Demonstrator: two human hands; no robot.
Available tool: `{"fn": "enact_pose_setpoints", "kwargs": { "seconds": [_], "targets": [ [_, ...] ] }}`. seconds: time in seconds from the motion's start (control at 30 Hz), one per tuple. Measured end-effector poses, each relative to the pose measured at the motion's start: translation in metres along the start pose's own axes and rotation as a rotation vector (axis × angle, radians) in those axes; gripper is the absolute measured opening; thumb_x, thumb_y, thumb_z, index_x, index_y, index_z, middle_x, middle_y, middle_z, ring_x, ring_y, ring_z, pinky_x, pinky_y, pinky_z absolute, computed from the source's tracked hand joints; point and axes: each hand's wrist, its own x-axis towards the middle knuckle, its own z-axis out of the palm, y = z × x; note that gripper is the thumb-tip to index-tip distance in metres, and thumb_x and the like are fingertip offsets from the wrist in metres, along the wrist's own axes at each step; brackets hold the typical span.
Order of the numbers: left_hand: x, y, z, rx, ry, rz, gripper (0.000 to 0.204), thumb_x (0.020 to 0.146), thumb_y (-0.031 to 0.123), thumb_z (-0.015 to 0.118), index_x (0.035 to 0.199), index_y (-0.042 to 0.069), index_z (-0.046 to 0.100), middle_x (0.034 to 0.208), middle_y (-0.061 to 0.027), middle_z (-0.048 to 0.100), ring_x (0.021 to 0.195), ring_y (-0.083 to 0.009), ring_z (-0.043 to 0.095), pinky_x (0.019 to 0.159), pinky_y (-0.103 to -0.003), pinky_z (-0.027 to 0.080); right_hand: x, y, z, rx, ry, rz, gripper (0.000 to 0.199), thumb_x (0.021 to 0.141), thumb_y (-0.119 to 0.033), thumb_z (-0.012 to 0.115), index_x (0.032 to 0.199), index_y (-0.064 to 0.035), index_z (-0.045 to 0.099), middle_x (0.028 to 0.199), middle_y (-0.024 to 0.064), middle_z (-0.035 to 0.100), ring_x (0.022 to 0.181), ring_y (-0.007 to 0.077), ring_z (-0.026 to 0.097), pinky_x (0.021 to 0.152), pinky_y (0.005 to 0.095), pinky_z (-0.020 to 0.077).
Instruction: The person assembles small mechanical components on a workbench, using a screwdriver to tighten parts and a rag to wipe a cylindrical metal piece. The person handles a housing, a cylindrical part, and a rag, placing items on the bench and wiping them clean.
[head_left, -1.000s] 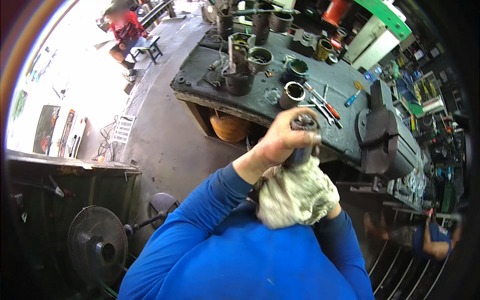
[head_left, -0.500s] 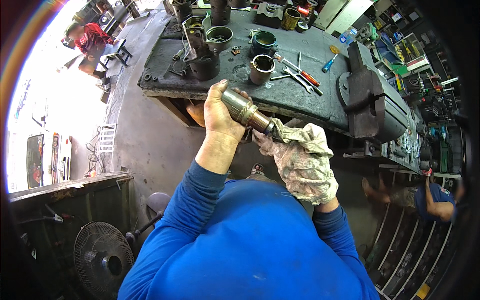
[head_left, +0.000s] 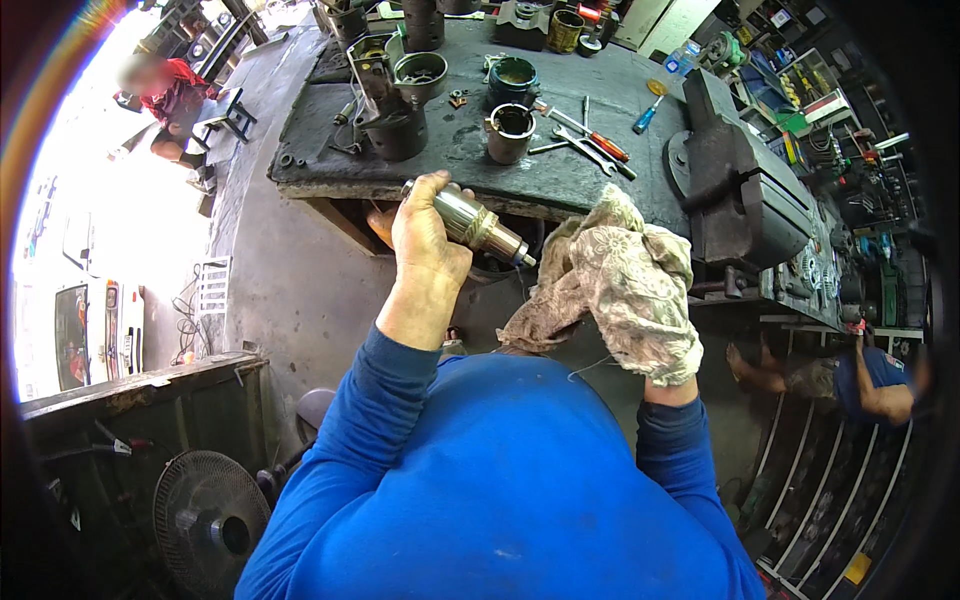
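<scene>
My left hand (head_left: pixel 425 235) is wrapped round a motor armature (head_left: pixel 462 216), a shiny metal cylinder with copper-coloured windings and a narrow shaft end. It is tilted, with the shaft end pointing down to the right, just off the bench's front edge. A stained, flower-patterned cloth rag (head_left: pixel 635 280) covers my right hand, whose fingers are hidden; only the wrist (head_left: pixel 670 390) shows below it. The rag is bunched around that hand and a loose end hangs left. A gap separates the rag from the armature.
On the dark workbench (head_left: pixel 450 155) stand metal housings (head_left: pixel 398 130) and a cup-shaped part (head_left: pixel 510 135). Wrenches (head_left: pixel 590 150) and a screwdriver (head_left: pixel 645 115) lie near the vise (head_left: pixel 745 200). A fan (head_left: pixel 210 520) stands lower left. One person (head_left: pixel 175 100) sits far left; another (head_left: pixel 865 385) is at right.
The rag in my right hand has come off the armature's shaft end and moved right and slightly up. The armature has shifted a little left, still in my left hand.
</scene>
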Motion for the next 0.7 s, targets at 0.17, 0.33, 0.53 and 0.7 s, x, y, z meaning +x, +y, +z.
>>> {"fn": "enact_pose_setpoints", "kwargs": {
  "seconds": [0.17, 0.33, 0.53, 0.7],
  "targets": [
    [0.003, -0.002, -0.012, -0.008, -0.092, -0.057, 0.014, 0.090, 0.008, 0.071, 0.098, 0.010, 0.061, 0.093, -0.0091, 0.065, 0.088, -0.0292, 0.070, 0.082, -0.056, 0.063, 0.017, -0.015, 0.009, -0.678, 0.264, -0.172, 0.037, 0.113, -0.015, 0.052, 0.147, -0.0027, 0.054, 0.145, 0.0101, 0.063, 0.127, 0.0199, 0.065, 0.113, 0.0340, 0.0520],
    [0.006, 0.003, -0.023, 0.034, -0.068, -0.072, 0.010, 0.090, 0.010, 0.068, 0.098, 0.009, 0.061, 0.093, -0.0110, 0.067, 0.088, -0.0305, 0.071, 0.082, -0.054, 0.063, -0.007, -0.067, 0.012, -1.451, 0.434, -0.159, 0.057, 0.109, -0.036, 0.056, 0.160, -0.0093, 0.047, 0.160, 0.0126, 0.053, 0.148, 0.0286, 0.049, 0.123, 0.0455, 0.0400],
    [0.008, 0.002, -0.016, -0.010, -0.061, -0.105, 0.010, 0.089, 0.008, 0.068, 0.096, 0.009, 0.062, 0.091, -0.0082, 0.066, 0.087, -0.0303, 0.069, 0.082, -0.050, 0.062, 0.021, -0.036, -0.044, 0.026, 0.132, -0.206, 0.082, 0.103, -0.071, 0.051, 0.160, -0.0116, 0.050, 0.161, 0.0147, 0.054, 0.149, 0.0408, 0.049, 0.123, 0.0674, 0.0346],
    [0.008, -0.005, 0.000, -0.010, -0.132, -0.150, 0.012, 0.090, 0.011, 0.067, 0.100, 0.009, 0.059, 0.091, -0.0121, 0.065, 0.087, -0.0329, 0.069, 0.079, -0.055, 0.062, 0.045, -0.060, 0.010, -0.182, 0.161, -0.338, 0.076, 0.109, -0.058, 0.054, 0.153, 0.0039, 0.052, 0.147, 0.0207, 0.064, 0.132, 0.0382, 0.064, 0.114, 0.0570, 0.0504]
  ]
}}
